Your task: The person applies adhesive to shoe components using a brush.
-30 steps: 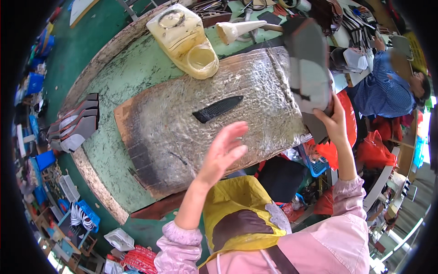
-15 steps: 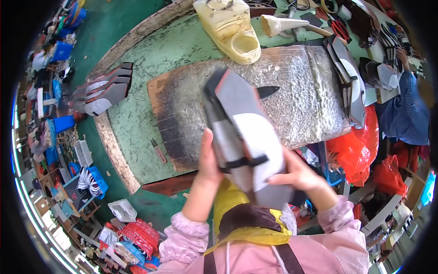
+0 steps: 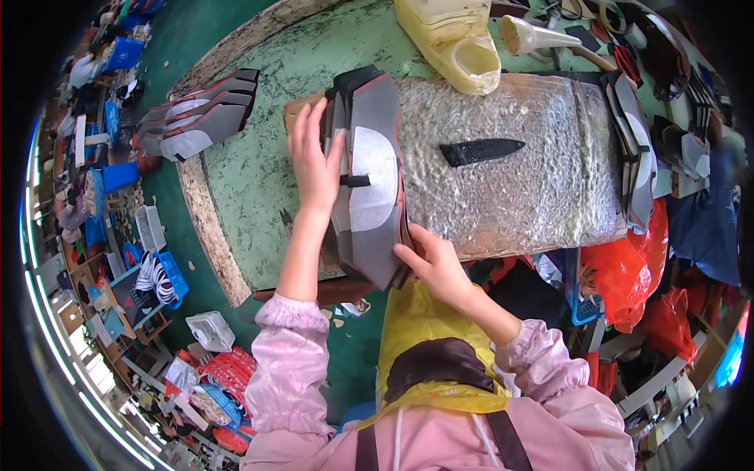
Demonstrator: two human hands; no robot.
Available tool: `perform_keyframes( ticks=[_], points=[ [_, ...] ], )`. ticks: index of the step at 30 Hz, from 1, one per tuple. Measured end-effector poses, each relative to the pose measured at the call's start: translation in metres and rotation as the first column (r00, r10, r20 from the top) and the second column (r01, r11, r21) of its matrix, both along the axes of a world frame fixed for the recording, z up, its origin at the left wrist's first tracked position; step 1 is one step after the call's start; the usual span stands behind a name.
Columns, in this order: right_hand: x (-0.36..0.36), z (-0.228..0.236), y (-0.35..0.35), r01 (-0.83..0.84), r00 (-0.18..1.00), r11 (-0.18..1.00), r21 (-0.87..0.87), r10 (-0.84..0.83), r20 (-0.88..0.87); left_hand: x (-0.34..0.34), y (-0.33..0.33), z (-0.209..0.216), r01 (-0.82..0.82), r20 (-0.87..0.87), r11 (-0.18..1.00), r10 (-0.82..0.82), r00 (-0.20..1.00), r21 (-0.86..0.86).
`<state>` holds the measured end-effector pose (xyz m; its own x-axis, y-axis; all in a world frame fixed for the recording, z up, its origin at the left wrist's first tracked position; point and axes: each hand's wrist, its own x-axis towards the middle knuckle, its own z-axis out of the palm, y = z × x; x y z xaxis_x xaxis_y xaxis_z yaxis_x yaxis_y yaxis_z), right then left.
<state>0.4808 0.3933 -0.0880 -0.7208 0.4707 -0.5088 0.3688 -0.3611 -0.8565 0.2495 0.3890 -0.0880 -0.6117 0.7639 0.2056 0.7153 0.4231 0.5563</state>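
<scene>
A stack of flat grey shoe uppers [image 3: 373, 228] with red edging, white patches and a short black strap lies upright across the left part of the work board. My left hand [image 3: 316, 177] rests along the stack's left side, fingers stretched toward the far end and thumb against the pieces. At the lower right edge, my right hand [image 3: 433, 265] pinches the stack between thumb and fingers; some fingertips are hidden. To the right of the stack, a small black perforated pointed piece [image 3: 481, 151] lies on the board.
The board [image 3: 550, 180] has a glue-crusted top and sits on a green table [image 3: 243, 180]. A yellowed plastic jug [image 3: 459, 47] and a brush [image 3: 542, 35] stand at the back. More grey uppers lie in piles left [image 3: 196, 118] and right [image 3: 636, 149]. Red bags [image 3: 628, 271] hang at right.
The stack has moved down and left from mid-air onto the board. My left hand has slid up along its side, and my right hand has shifted to its lower right edge.
</scene>
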Motion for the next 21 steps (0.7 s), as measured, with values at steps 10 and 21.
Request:
perform_keyframes(
  ticks=[10,21],
  points=[
    [-0.049,0.065,0.010,-0.076,0.879,0.976,-0.202,-0.030,-0.477,-0.016,-0.022,0.004,0.122,0.034,0.991,-0.124,0.992,0.047],
    [-0.043,0.025,-0.006,-0.271,0.959,0.963,-0.007,0.271,0.084,0.004,-0.030,0.034,0.000,0.627,0.985,0.109,0.771,-0.171]
  ],
)
